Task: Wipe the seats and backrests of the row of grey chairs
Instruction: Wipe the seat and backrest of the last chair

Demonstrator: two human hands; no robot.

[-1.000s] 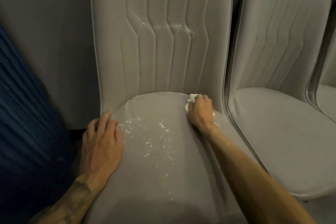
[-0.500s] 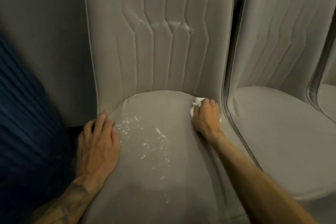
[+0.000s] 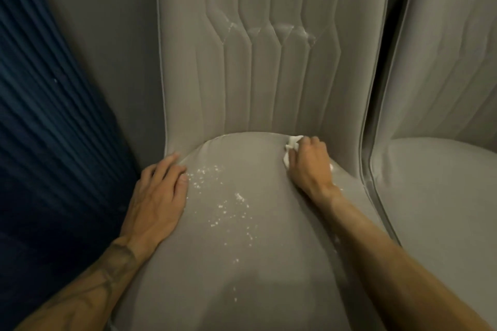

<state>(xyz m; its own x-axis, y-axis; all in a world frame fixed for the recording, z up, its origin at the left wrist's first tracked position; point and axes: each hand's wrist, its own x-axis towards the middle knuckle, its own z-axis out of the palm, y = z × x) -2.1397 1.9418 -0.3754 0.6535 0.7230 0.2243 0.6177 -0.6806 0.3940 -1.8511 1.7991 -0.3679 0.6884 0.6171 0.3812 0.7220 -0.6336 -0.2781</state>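
A grey padded chair fills the view, its seat (image 3: 242, 263) below and its ribbed backrest (image 3: 269, 67) above. White crumbs (image 3: 228, 204) are scattered over the middle of the seat, and a whitish smear (image 3: 282, 28) marks the backrest seams. My right hand (image 3: 309, 166) presses a crumpled white tissue (image 3: 291, 146) onto the seat's back right corner, where seat meets backrest. My left hand (image 3: 158, 196) lies flat with fingers spread on the seat's left edge, holding nothing.
A second grey chair (image 3: 435, 191) stands close on the right, with a narrow dark gap between the two. A dark blue ribbed curtain (image 3: 48, 142) hangs at the left. A grey wall (image 3: 107, 35) is behind the chairs.
My right hand with the tissue has shifted slightly right and back into the seat corner. The camera has swung left, so the chair sits further right in view. My left hand stays put.
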